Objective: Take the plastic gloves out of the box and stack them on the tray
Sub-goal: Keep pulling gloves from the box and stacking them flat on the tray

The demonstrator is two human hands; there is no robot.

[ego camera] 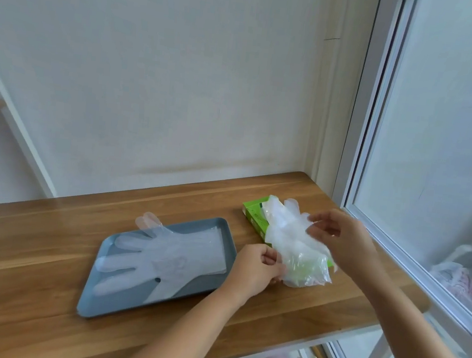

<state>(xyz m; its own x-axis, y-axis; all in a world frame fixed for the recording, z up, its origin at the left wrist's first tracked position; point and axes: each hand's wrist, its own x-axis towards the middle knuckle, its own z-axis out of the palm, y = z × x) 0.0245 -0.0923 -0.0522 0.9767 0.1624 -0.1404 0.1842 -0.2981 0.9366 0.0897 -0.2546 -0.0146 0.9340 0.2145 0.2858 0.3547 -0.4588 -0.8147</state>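
You have soft, even daylight from the window (445,138) on your right; shadows on the desk (30,246) are faint. Straight lines bow toward the edges, and your whole view looks slightly soft.

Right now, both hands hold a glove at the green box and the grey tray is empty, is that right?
No: the head view shows a flat glove on the grey tray. Left hand and right hand do hold a second glove at the green box.
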